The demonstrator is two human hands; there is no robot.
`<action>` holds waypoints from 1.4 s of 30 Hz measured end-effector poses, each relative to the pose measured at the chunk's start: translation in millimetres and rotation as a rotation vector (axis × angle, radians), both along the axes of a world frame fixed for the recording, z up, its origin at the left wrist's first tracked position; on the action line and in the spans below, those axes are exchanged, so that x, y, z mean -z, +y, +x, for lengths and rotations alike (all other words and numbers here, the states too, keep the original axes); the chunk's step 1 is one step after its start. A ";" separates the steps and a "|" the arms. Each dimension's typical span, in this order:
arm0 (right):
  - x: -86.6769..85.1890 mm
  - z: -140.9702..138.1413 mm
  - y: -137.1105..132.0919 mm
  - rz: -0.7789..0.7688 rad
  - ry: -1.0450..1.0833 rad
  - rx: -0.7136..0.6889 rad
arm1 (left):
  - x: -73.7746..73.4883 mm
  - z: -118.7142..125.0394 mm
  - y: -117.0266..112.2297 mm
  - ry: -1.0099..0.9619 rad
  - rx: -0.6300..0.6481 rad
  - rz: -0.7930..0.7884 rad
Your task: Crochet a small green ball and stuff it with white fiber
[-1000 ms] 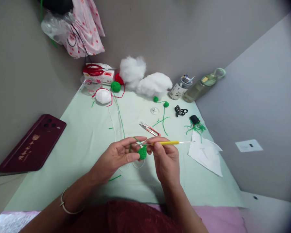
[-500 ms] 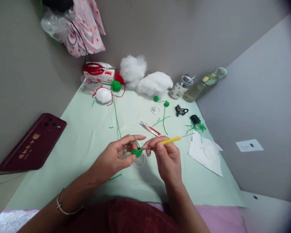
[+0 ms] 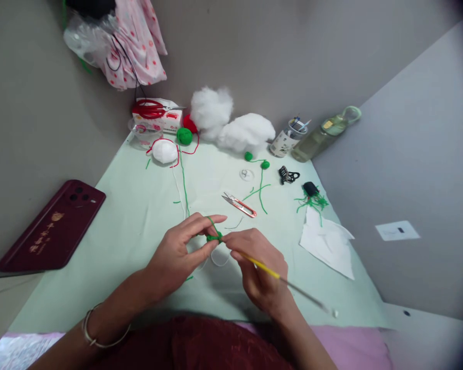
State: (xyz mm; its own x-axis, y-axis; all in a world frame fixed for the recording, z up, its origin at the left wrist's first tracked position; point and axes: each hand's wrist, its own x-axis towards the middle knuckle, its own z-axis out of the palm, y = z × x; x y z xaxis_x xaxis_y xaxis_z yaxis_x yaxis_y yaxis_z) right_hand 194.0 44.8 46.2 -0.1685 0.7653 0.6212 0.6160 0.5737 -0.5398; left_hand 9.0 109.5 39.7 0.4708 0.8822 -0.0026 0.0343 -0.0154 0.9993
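My left hand (image 3: 181,245) pinches a small piece of green crochet work (image 3: 213,237) between thumb and fingers, with green yarn looped over the raised index finger. That yarn runs back across the table to a green yarn ball (image 3: 184,136). My right hand (image 3: 260,262) is closed round a yellow-handled crochet hook (image 3: 263,266), whose shaft slants down to the right, blurred at its far end. The right fingertips meet the edge of the green piece; the hook's working tip is hidden there. A loop of white yarn (image 3: 219,258) hangs beneath the work.
Orange thread snips (image 3: 239,204) lie just beyond my hands. White stuffing (image 3: 247,132), a white yarn ball (image 3: 165,151), a pen holder (image 3: 287,137) and a bottle (image 3: 324,136) stand farther back. A hair clip (image 3: 288,176) and paper (image 3: 327,244) are at right, a dark red phone (image 3: 54,225) at left.
My right hand has turned and dropped slightly, swinging the hook's back end from pointing right to pointing down-right. The left hand and green piece have shifted a little left and up.
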 end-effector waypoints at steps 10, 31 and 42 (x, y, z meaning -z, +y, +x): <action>19.7 -6.6 -7.1 0.332 -0.341 0.167 | -6.3 11.6 -5.8 -0.198 -0.129 -0.305; 9.5 -13.0 1.3 -0.299 0.969 0.016 | 1.3 3.3 -2.3 -0.441 0.037 -0.524; 20.9 -24.6 5.4 -0.072 0.475 0.178 | 9.3 15.6 -11.9 -0.447 -0.027 -0.505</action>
